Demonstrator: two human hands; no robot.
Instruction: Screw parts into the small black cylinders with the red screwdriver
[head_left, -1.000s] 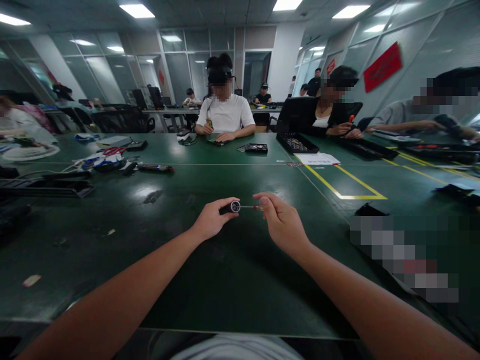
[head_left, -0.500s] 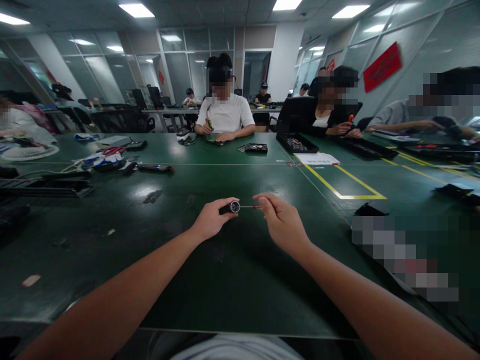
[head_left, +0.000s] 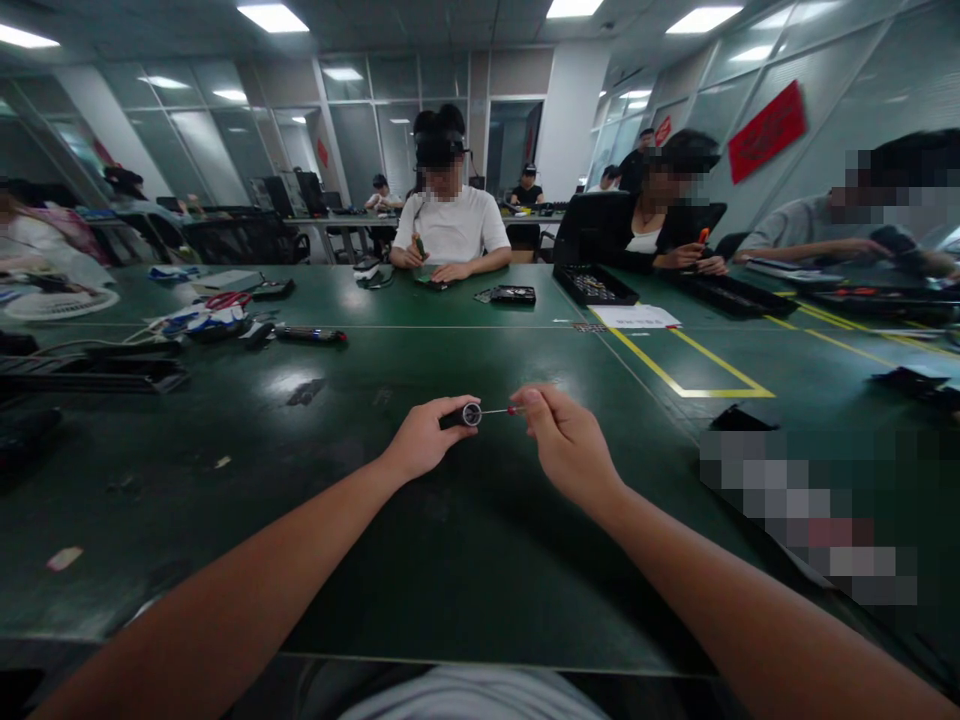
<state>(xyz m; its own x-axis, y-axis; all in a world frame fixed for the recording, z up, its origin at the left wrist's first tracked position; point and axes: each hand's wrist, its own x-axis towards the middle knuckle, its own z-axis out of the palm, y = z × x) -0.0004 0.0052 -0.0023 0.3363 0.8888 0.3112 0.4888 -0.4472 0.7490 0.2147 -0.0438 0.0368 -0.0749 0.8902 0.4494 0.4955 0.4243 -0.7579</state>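
Note:
My left hand [head_left: 421, 438] is closed around a black cylindrical piece [head_left: 470, 414] with a round, silver-rimmed end facing me. A screwdriver [head_left: 495, 411] with a thin metal shaft and a red part near the handle is pinched in my right hand [head_left: 564, 432]. Its tip meets the right side of the black piece; whether it sits in a screw is too small to tell. My right fingers hide most of the handle. Both hands are held above the green table [head_left: 480, 570].
On the left lie a dark pen-like tool [head_left: 311, 336], red-handled scissors [head_left: 227, 300] and black trays. Ahead are a small black case [head_left: 513, 295], a parts box [head_left: 594, 285] and a white paper [head_left: 637, 316]. A blurred-out object [head_left: 795, 510] lies right. Several people sit around.
The screwdriver has tilted slightly, its handle end a little higher, as my right fingers shifted a bit. My left hand and the black piece have barely moved.

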